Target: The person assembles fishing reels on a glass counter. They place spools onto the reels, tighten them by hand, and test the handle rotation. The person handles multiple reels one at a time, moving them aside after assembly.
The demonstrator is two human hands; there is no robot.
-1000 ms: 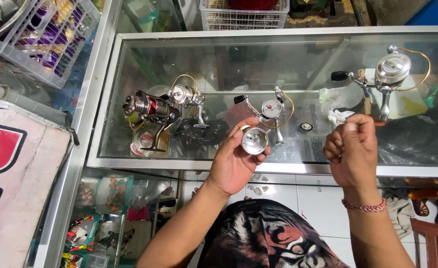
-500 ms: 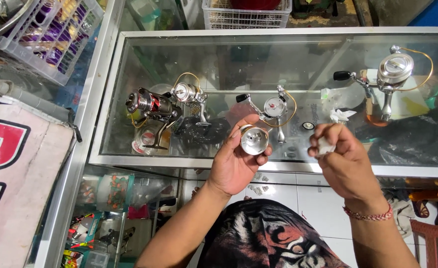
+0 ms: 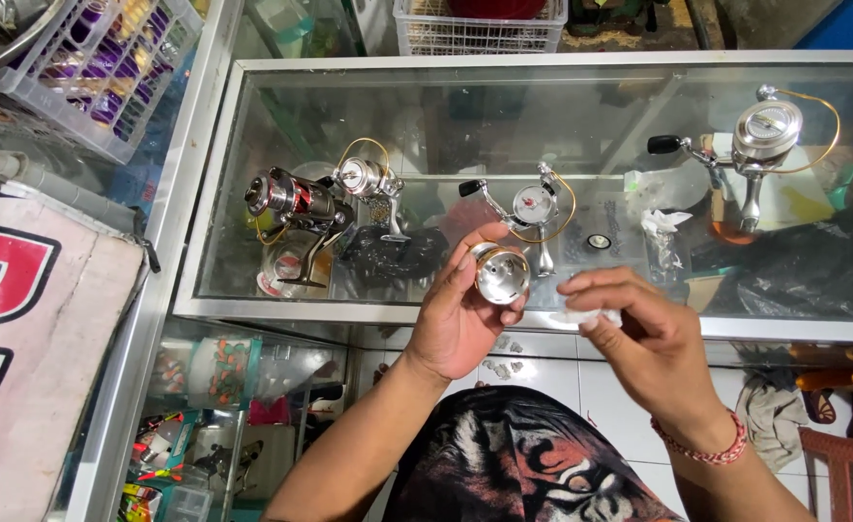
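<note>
Gripping silver spool (image 3: 500, 274) left hand (image 3: 455, 314); right hand (image 3: 639, 338) lower now, pinching white tissue (image 3: 586, 316).

Left hand (image 3: 455, 324) gripping silver spool (image 3: 501, 274), right hand (image 3: 644, 333) pinching white tissue (image 3: 581, 316)

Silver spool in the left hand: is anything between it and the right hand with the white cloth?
Nothing visible. The silver spool sits in the left hand, and the right hand, pinching a white cloth, is beside it with only open air between them, above the glass counter.
</note>
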